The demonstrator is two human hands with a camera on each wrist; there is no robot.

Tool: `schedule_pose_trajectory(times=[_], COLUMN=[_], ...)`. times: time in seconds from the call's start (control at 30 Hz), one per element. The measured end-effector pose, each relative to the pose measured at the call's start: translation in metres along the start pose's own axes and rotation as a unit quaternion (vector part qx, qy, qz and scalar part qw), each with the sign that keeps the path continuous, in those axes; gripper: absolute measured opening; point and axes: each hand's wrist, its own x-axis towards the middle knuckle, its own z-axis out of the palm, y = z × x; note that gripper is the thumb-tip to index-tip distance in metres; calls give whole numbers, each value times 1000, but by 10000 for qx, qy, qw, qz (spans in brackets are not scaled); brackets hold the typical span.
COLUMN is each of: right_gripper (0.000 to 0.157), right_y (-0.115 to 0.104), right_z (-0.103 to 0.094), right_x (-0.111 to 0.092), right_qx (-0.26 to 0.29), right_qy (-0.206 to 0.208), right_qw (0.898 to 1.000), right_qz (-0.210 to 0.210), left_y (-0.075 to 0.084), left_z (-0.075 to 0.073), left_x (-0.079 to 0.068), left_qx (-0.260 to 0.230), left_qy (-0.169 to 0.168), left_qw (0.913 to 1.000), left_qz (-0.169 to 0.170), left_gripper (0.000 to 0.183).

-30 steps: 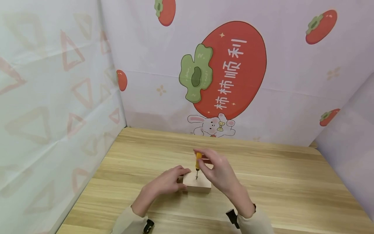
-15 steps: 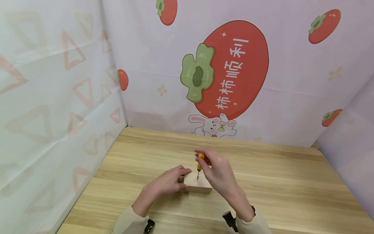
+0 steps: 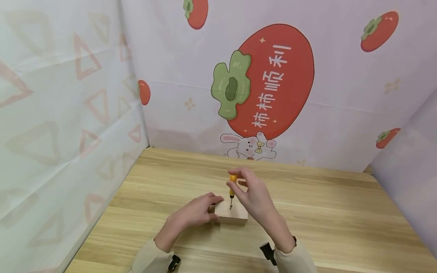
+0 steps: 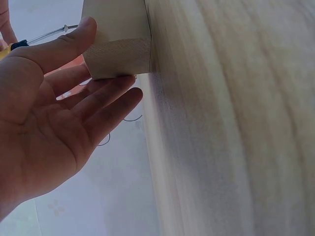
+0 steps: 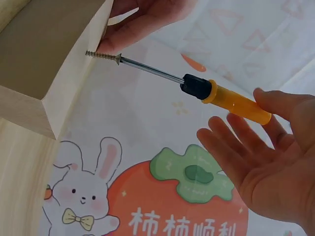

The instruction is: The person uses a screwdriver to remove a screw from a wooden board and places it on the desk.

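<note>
A pale wooden block point(image 3: 229, 220) lies on the wooden table, its left end held by my left hand point(image 3: 195, 211). In the left wrist view the thumb rests on the block's top edge and the fingers point(image 4: 110, 96) lie along its far side. A screw point(image 5: 104, 55) stands in the block's upper face, its tip in the wood and much of its thread showing. On the screw's head sits the tip of a screwdriver point(image 5: 234, 102) with a yellow handle and black collar. My right hand point(image 3: 255, 197) pinches the handle's top end between thumb and fingers, the other fingers spread beside it.
The wood-grain table point(image 3: 327, 216) reaches back to a printed cloth wall point(image 3: 184, 121) with persimmon and rabbit pictures. Another cloth wall point(image 3: 61, 113) stands along the left side. Black wrist camera mounts point(image 3: 268, 253) sit by both sleeves.
My right hand has risen a little and changed its hold on the handle, with fingers less wrapped round it. The screwdriver tilted right, then came back more upright. The left hand and block stay put.
</note>
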Motion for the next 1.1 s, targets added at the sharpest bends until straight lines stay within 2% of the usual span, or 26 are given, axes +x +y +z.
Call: schedule_pose_trajectory(times=[0.1, 0.23, 0.33, 0.53, 0.67, 0.8, 0.93, 1.1], right_gripper=[29, 29, 28, 26, 26, 26, 27, 28], right_y=[0, 1, 3, 6, 6, 4, 1, 1], right_z=[1, -1, -4, -13, -13, -8, -6, -10], right_x=[-1, 0, -1, -3, -2, -2, -4, -6], right_qx=[-218, 95, 534, 1185, 1338, 1137, 548, 99], right_qy=[304, 361, 134, -581, -683, -359, 112, 457], right_qw=[9991, 9990, 9984, 9912, 9886, 9929, 9981, 9981], right_qz=[-188, -251, -133, 86, 123, -47, -256, -408], left_y=[0, 1, 1, 0, -1, -1, -1, -2], left_z=[1, 0, 0, 0, 1, 1, 2, 2], left_x=[-1, 0, 0, 0, 0, 0, 1, 2], left_qx=[20, 43, 43, 85, 68, 10, 25, 49], left_qy=[13, 28, -9, 30, 43, 57, 74, -5], left_qw=[10000, 10000, 10000, 10000, 9999, 10000, 10000, 10000], left_qz=[8, 1, -28, 34, 67, 53, 26, -17], left_gripper=[57, 56, 56, 55, 56, 58, 58, 58])
